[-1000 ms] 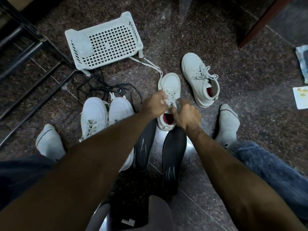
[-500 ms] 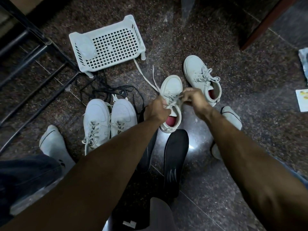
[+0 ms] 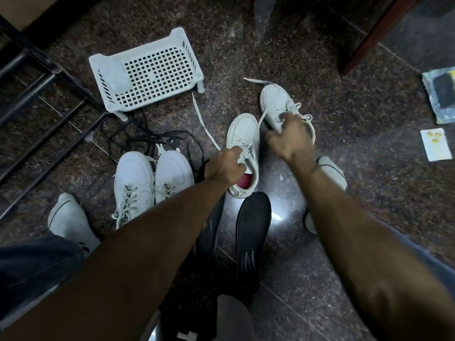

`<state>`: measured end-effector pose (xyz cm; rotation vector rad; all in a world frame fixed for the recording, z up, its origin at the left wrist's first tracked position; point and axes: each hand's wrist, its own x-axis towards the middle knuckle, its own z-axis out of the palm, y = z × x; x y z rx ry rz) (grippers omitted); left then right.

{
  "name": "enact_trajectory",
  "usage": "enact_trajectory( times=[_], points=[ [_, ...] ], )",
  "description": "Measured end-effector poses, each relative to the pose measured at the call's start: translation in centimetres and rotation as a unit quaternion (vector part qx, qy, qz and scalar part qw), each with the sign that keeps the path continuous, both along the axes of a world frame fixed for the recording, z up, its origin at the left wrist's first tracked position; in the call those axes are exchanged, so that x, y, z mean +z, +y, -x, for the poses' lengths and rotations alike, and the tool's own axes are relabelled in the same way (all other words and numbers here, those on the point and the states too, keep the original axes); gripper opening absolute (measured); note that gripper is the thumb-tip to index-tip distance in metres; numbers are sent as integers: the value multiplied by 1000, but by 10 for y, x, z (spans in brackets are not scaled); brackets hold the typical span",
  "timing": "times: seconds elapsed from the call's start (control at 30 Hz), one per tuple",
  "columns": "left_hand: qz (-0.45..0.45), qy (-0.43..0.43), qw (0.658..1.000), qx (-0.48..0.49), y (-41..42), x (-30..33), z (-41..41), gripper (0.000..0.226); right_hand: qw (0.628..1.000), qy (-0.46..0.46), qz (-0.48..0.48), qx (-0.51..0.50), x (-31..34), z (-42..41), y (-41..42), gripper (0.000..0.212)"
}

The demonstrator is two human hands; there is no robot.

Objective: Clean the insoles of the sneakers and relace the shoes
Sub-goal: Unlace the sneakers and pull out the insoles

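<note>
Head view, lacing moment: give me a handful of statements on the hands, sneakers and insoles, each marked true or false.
1. The left hand grips the laces of the middle sneaker. True.
2. The right hand lies flat on the floor. False: it is raised, pulling a white lace up from that sneaker.
3. Two dark insoles lie on the floor below the sneaker. True.
4. The white basket holds a pair of sneakers. False: no sneaker is in it; the pair of white sneakers stands on the floor.
5. Black laces lie between the basket and that pair. True.
</note>
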<state>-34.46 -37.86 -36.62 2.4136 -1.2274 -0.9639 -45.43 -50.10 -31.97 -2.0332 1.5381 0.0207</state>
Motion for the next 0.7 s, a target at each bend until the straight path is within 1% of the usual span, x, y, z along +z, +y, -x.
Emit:
enact_trajectory(
  times=[0.03,0.07,0.17,0.27,0.33,0.4,0.47,0.53,0.6,0.7],
  points=[
    [-4,-13,1000,-4,-1,0,0,41,1000,-2,-3,-13,-4,3,21,31],
    [-8,-24,1000,-5,-3,0,0,39,1000,8,-13,-11,-10,4,41,24],
    [-25,-51,998,-8,-8,1,-1,34,995,71,-41,51,-29,8,76,27],
    [-30,-46,998,-12,-11,2,-5,34,994,81,-17,69,-40,12,75,27],
    [-29,-37,999,-15,-11,0,-10,29,993,77,-20,90,-46,16,65,21],
    [-17,-26,999,10,-6,-4,-17,26,995,57,-42,67,-52,22,53,14],
    [-3,-9,999,35,2,-10,-24,24,998,21,-60,14,-53,26,44,18],
    [4,5,999,51,9,-12,-31,20,998,-6,-65,-18,-53,29,38,18],
    [3,12,997,72,13,-13,-37,17,997,-11,-66,-35,-54,31,35,17],
    [17,4,997,75,12,-11,-36,20,997,-3,-57,-47,-56,34,35,16]
  ],
)
